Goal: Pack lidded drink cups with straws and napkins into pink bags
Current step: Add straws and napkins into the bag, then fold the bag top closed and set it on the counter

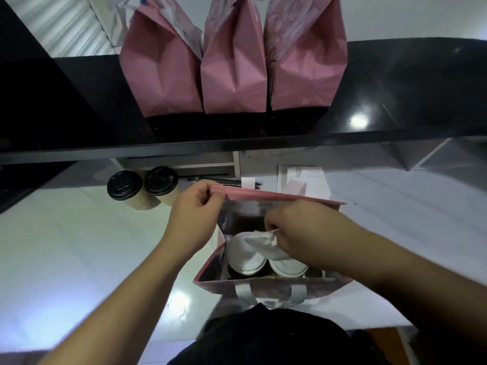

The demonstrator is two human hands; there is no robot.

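Left hand [193, 219] fingers pinching pink bag [276, 198] rim, right hand [303, 230] fingers gripping napkin [259, 239] — over cups

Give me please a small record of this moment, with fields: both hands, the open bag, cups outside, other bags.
left hand: pinches the far rim of the open bag, holding it open
right hand: inside the bag mouth, grip on a white napkin
open bag: pink, holds two white-lidded cups
cups outside: two black-lidded cups on the white counter, left of the bag
other bags: three pink bags upright on the black shelf
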